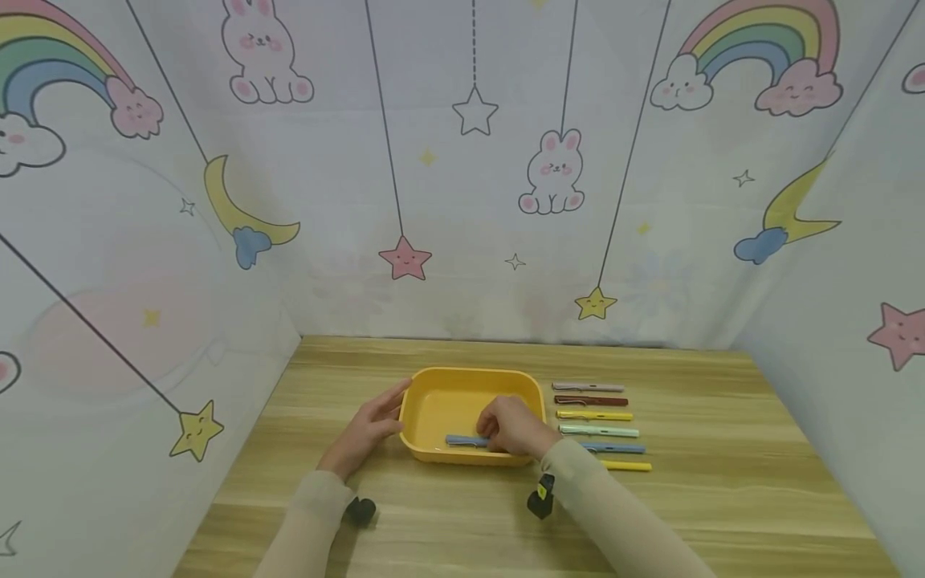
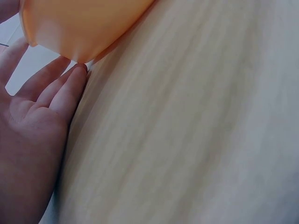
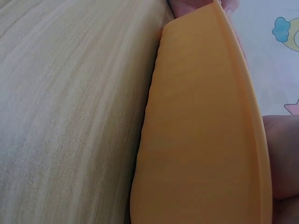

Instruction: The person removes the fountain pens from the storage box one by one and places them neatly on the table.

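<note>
A yellow-orange plastic tray [image 1: 444,401] sits on the table with its wall between both hands. My left hand [image 1: 368,427] lies along its left end, fingers extended; in the left wrist view the fingertips [image 2: 80,70] touch the outer wall. Inside the tray, near the front wall, my right hand [image 1: 511,425] pinches a light blue pen [image 1: 462,441], whose left part sticks out from under the fingers. The right wrist view has the tray's outer side [image 3: 201,116] across its middle, hiding the pen and most of that hand [image 3: 282,158].
Right of the tray, several pens lie in a column: a greyish-pink one [image 1: 588,387], a dark red one [image 1: 592,400], a yellow one [image 1: 596,416], a mint green one [image 1: 600,431], a blue one [image 1: 614,448] and another yellow one [image 1: 627,466]. A printed cloth [image 1: 462,185] surrounds the wooden table [image 1: 448,522].
</note>
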`<state>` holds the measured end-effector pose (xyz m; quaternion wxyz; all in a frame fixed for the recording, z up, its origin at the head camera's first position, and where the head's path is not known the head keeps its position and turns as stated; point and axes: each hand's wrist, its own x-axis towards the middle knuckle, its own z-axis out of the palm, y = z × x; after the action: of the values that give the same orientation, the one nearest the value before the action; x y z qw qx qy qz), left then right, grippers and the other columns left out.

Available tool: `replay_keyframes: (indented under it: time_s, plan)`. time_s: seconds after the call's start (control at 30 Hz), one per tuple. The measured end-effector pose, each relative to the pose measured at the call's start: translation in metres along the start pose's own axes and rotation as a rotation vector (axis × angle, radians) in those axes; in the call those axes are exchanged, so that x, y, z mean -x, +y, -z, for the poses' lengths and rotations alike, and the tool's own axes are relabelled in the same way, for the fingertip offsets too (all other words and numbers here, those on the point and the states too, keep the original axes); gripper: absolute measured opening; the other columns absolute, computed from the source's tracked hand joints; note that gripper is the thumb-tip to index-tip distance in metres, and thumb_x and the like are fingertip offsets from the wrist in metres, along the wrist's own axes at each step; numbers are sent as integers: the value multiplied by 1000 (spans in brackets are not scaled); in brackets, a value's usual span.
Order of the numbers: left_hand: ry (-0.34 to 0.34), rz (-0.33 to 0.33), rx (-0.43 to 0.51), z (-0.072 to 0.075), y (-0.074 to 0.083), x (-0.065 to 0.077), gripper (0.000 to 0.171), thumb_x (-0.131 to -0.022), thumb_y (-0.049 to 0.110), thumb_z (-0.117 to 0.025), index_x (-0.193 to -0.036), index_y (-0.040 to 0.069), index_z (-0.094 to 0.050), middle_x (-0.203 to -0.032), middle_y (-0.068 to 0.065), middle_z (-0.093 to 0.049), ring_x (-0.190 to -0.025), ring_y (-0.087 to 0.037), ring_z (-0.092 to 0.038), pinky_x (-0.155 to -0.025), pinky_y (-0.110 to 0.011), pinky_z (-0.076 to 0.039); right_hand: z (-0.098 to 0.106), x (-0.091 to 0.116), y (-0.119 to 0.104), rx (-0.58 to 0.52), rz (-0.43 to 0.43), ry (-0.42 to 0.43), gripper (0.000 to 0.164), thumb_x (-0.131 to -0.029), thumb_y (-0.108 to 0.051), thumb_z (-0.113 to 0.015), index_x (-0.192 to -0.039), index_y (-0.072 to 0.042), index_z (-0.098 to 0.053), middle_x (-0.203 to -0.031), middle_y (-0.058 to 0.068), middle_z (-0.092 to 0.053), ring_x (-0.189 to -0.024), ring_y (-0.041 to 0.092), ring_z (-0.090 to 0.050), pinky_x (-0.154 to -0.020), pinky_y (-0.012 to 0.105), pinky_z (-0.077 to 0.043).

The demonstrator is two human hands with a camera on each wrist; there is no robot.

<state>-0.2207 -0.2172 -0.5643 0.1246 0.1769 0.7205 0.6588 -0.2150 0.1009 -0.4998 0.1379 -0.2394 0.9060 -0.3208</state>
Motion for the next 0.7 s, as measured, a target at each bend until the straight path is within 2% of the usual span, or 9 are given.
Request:
replay_keyframes:
  time_s: [0.2,0.47,0.53,0.6,0.63,0.7]
  plan:
    - [-3,-9,14,2,-3,-2,72,-100,5,-63,-165,18,-36,-169,-15,-34,-152,-44,-35,-116,-36,-42,0,-2,1,30,41,-8,26,-80,11,-82,-104,1,-79,-95,9,-78,-88,22,-73,-78,38,-63]
    - [-3,-6,13,3,-5,-3,72,-100,5,-64,-165,19,-36,-169,-15,-34,-151,-45,-36,-116,-37,-42,-3,-5,5,127,105,-19,26,-84,7,-79,-109,1,-80,-98,9,-79,-88,19,-74,-79,34,-62]
    - [-4,-6,7,3,-5,-2,73,-100,6,-64,-165,19,-36,-169,-15,-34,-151,-45,-37,-117,-37,-41,-3,-6,6,144,129,-24,22,-84,8,-77,-104,0,-81,-93,7,-79,-82,15,-70,-75,31,-60]
    - [-1,2,8,2,-5,-2,73,-99,7,-65,-165,20,-37,-169,-13,-35,-151,-44,-37,-116,-36,-42,-3,-6,6,156,158,-30,15,-84,9,-75,-94,-1,-80,-79,0,-73,-70,9,-60,-65,25,-52]
    - [-4,3,7,2,-5,-2,73,-100,7,-65,-165,20,-36,-169,-13,-35,-151,-44,-37,-116,-35,-42,-3,-6,6,165,172,-33,12,-85,10,-74,-86,-2,-77,-71,-3,-66,-64,8,-53,-60,23,-45]
    - [-1,7,10,2,-5,-2,73,-100,8,-65,-165,21,-37,-169,-13,-35,-151,-43,-37,-115,-32,-42,-3,-7,5,176,196,-35,20,-85,11,-72,-73,-5,-68,-60,-6,-49,-57,7,-38,-56,23,-33]
